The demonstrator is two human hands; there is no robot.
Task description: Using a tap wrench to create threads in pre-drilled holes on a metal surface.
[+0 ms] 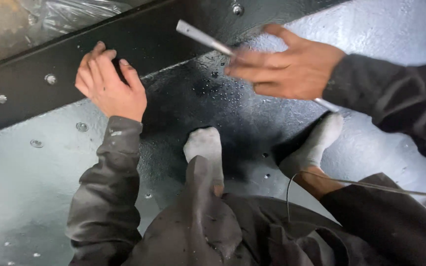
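The right hand (292,66) pinches a slim grey metal rod (200,35) between its fingers, the other fingers spread (motion blurs them). The rod's long axis runs diagonally, its free end pointing far-left over the dark steel beam (173,34). The left hand (108,81) rests with fingers curled, holding nothing, on that beam's edge above the wet grey painted floor (35,187).

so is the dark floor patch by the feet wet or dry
Wet, by the look of it: the dark floor patch is glossy and speckled with small beads, while the pale grey floor around it looks matte.
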